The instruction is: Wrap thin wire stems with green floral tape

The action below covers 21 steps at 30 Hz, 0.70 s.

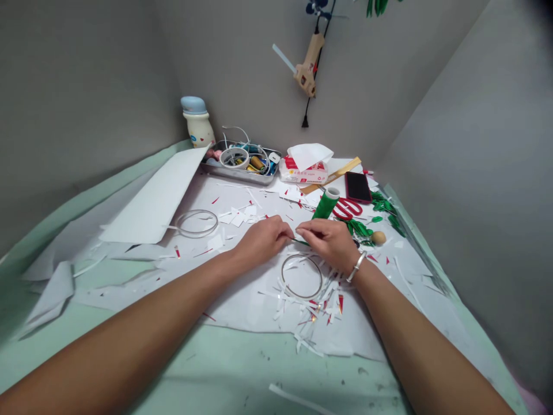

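My left hand (268, 235) and my right hand (330, 243) almost meet over the paper-covered table, both with pinched fingers. A thin dark green strand (301, 242) runs between the two pinches; whether it is wire or thread I cannot tell. Just behind my right hand stands a spool of green thread (325, 206), slightly tilted. Below the hands lies a thin metal ring (302, 297) among paper scraps. Bundles of green leaf-like pieces (356, 229) and a small wooden ball (378, 238) lie to the right of my right hand.
Red-handled scissors (348, 208), a phone (358, 187) and a tissue pack (302, 174) are behind. A metal tray (242, 175) of supplies sits beside a bottle (199, 128). White card (159, 196) and a coiled ring (196, 236) lie left. A glue gun (307, 69) hangs on the wall.
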{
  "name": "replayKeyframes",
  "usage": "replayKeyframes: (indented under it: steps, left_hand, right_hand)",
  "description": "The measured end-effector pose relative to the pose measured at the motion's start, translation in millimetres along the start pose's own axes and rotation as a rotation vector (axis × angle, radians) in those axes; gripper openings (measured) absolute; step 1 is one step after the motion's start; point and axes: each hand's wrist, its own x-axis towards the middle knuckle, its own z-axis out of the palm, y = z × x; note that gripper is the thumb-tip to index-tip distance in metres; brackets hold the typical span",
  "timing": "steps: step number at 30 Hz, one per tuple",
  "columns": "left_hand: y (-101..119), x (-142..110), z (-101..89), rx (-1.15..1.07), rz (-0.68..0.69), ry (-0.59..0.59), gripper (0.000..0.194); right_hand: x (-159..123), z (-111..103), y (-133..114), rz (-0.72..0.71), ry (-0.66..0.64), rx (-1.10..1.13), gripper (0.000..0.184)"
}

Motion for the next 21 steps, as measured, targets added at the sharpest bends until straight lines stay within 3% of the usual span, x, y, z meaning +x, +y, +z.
replayKeyframes:
  steps: [2,5,10,15,18,21]
  left_hand:
    - [3,0,-0.9,-0.072,0.039,-0.038,0.013]
    - [8,0,-4.4,-0.251,-0.012,-0.025,0.011]
    - [10,1,-8.4,-0.504,-0.203,0.038,0.018]
    - [6,4,-8.8,-0.308,-0.243,0.179,0.015]
    - [1,4,-6.5,-0.117,-0.186,0.185,0.013]
    - [-2,2,-2.9,-0.009,-0.105,0.114,0.015]
  right_hand:
    - [1,-2,8,0.103,0.045,0.094,0.019]
    - [2,-4,20,0.245,0.061,0.18,0.023]
    - [0,-1,18,0.231,-0.046,0.137,0.021]
    - [-1,6,-2,0.035,-0.217,0.012,0.02]
    - [-1,6,-9,-0.045,-0.193,-0.054,0.018]
    - [-1,4,-9,-0.066,-0.104,-0.095,0.019]
